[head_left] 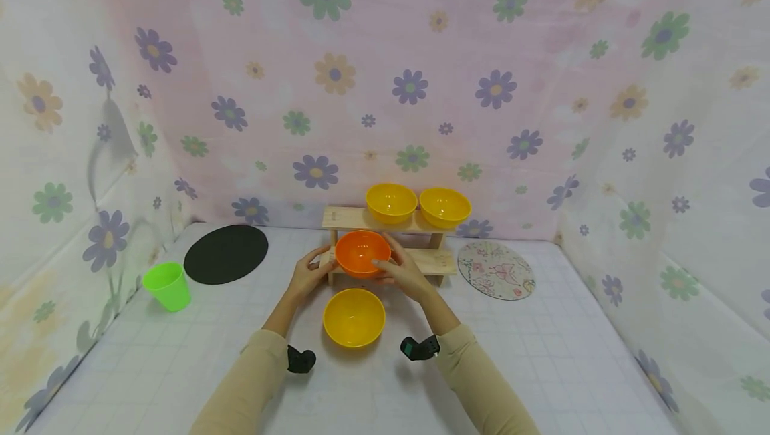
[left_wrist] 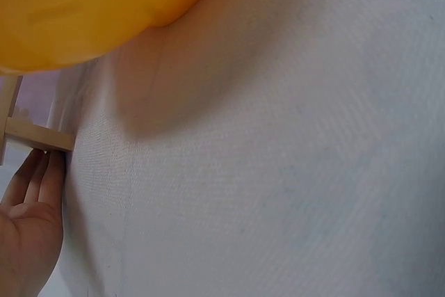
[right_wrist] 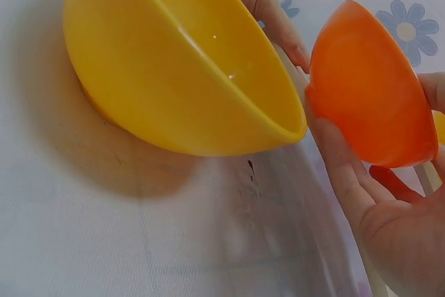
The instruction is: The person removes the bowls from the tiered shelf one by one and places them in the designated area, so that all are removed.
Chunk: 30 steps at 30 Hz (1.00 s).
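An orange bowl (head_left: 363,254) is at the lower tier of a small wooden two-tier shelf (head_left: 430,260). My right hand (head_left: 406,277) holds it from the right, thumb over the near rim. In the right wrist view, fingers of the right hand (right_wrist: 389,220) lie along the outside of the orange bowl (right_wrist: 368,88). At the bowl's left side is my left hand (head_left: 308,276), its fingertips by the bowl and shelf edge; exact contact is unclear. The left wrist view shows the left hand (left_wrist: 31,220) with fingers extended at the shelf. A yellow bowl (head_left: 353,318) stands in front.
Two yellow bowls, one left (head_left: 391,204) and one right (head_left: 445,208), sit on the upper tier. A black round mat (head_left: 226,254) and a green cup (head_left: 168,286) are to the left. A patterned round mat (head_left: 496,270) lies right of the shelf.
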{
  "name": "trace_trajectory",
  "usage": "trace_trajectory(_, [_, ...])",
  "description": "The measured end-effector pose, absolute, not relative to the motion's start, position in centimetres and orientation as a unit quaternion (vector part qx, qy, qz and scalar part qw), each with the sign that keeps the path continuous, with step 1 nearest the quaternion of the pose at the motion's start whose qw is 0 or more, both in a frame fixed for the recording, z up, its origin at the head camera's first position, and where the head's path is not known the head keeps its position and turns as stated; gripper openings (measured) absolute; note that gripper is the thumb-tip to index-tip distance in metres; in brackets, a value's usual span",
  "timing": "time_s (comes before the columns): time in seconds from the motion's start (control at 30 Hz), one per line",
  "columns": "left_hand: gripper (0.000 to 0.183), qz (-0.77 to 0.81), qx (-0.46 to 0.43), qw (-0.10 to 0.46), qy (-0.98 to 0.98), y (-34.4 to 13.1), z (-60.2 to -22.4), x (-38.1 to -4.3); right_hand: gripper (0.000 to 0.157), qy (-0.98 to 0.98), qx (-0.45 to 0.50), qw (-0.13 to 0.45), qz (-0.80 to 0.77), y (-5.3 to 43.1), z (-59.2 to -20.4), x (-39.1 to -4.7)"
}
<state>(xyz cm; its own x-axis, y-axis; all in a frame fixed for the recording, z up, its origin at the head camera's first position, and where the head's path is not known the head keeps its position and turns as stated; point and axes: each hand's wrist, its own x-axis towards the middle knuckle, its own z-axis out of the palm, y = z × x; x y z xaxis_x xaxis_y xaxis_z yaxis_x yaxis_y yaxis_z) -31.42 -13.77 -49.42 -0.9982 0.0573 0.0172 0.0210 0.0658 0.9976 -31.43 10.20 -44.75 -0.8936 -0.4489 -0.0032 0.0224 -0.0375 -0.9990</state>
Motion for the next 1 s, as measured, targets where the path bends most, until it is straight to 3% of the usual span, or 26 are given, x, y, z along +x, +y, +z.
trace_trajectory(0.47, [0.054,0.686,0.035,0.016,0.726,-13.7,-49.3,-31.4,0.073,0.662,-0.133,0.133,-0.725,9.8,-44.7,-31.0])
trace_trajectory(1.0, [0.056,0.69,0.033,0.017,0.722,-13.9,-49.4,-31.4,0.073,0.673,-0.117,0.151,-0.715,12.1,-44.3,-30.1])
